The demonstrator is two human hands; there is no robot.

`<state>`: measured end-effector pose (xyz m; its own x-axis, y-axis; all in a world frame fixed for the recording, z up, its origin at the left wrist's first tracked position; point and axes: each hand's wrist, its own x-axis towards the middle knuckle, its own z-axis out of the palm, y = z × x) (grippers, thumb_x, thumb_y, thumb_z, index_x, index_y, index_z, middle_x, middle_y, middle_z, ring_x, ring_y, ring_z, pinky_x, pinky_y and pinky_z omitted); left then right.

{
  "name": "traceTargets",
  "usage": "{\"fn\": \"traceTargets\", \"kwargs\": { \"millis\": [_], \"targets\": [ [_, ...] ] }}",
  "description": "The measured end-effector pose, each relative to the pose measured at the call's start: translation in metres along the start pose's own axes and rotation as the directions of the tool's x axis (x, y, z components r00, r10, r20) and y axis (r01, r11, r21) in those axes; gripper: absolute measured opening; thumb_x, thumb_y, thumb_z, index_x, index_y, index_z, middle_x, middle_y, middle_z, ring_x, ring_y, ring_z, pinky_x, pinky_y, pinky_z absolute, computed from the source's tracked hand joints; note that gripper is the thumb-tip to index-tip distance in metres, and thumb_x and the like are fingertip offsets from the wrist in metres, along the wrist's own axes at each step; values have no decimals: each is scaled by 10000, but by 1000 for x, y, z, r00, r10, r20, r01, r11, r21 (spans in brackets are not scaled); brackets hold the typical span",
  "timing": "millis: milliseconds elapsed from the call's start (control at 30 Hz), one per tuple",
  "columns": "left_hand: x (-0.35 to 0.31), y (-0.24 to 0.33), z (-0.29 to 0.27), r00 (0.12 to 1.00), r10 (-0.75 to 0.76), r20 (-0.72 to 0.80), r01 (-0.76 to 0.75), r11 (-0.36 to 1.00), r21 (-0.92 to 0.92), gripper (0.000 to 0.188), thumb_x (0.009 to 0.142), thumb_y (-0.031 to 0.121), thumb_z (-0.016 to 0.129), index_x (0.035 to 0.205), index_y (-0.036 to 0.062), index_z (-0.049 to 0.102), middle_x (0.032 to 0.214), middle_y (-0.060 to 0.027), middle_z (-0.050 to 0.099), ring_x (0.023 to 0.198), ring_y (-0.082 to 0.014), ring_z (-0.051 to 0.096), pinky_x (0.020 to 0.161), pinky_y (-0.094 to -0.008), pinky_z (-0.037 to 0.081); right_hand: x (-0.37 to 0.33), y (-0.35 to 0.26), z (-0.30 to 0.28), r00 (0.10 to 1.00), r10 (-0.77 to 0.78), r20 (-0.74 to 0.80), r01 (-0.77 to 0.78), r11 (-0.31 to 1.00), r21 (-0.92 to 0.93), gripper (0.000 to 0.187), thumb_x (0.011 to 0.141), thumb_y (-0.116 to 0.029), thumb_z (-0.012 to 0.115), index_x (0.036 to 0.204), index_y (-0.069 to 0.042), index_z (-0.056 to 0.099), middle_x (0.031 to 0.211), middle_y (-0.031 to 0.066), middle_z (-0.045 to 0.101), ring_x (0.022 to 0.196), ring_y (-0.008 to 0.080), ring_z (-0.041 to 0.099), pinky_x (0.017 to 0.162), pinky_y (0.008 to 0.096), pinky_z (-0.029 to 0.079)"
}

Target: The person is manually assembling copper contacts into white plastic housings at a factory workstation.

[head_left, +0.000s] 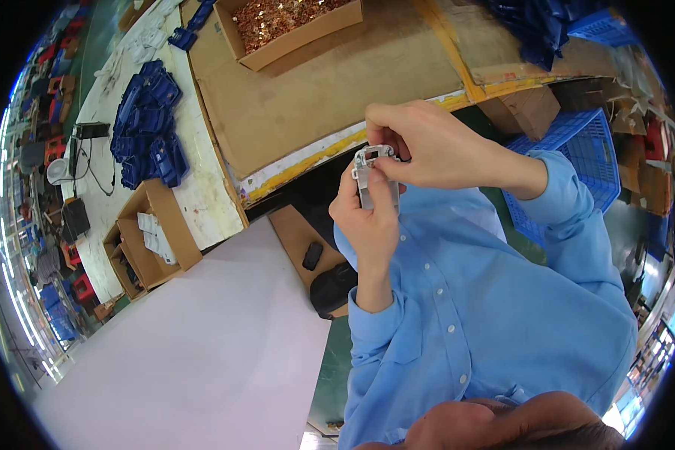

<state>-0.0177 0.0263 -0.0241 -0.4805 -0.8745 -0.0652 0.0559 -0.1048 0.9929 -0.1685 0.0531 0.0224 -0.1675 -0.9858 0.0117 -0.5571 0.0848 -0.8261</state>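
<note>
My left hand (369, 223) grips a small, pale grey plastic housing (365, 182) from below, its thumb lying along the front face. The housing has a rectangular opening and a rounded frame at its upper end. From the right, my right hand (427, 144) reaches over that end with fingers curled and the fingertips pressed at the opening. Whether a small part sits between those fingertips is too small to tell. Both hands are just in front of the table edge, above my lap.
A cardboard box of small copper-coloured parts (256, 58) stands on the cardboard-covered table (315, 97). Blue plastic housings (148, 124) lie piled at left, above an open carton (174, 225) with white pieces. A blue crate (596, 150) stands at right; a white board (202, 337) fills the lower left.
</note>
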Motion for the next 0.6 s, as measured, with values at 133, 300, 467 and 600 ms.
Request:
{"fn": "traceTargets", "kwargs": {
  "millis": [133,300,467,600],
  "targets": [
    [2,-4,0,1000,-11,21,12,999,-43,218,947,111,533,1078,-42,618,746,-36,643,627,-68,591,551,-198,457,2,1,-2,1000,-8,15,8,1000,-6,180,751,-91,654,808,-2,509,628,117,565,546,241,558,497,344,420],
    [4,-2,-1,998,-40,47,43,997,-64,241,957,130,537,1115,-35,615,775,-35,644,656,-70,597,574,-198,464,4,1,-5,999,-29,23,30,1000,-3,187,746,-100,662,805,-6,512,630,118,569,547,243,563,496,344,421],
    [8,0,0,999,-29,33,29,1000,-11,233,964,136,528,1104,-25,622,748,-16,623,623,-61,569,548,-194,432,10,-4,-8,993,75,94,-75,997,-3,188,718,-97,658,814,-1,529,706,169,610,673,358,604,581,435,455],
    [20,2,-3,1000,-1,11,1,1000,-24,213,959,126,531,1069,-31,624,736,-19,619,635,-43,540,556,-193,423,22,-6,-6,997,45,58,-45,999,-16,182,729,-103,651,817,1,530,714,169,617,682,356,609,599,441,465]
  ]
}}
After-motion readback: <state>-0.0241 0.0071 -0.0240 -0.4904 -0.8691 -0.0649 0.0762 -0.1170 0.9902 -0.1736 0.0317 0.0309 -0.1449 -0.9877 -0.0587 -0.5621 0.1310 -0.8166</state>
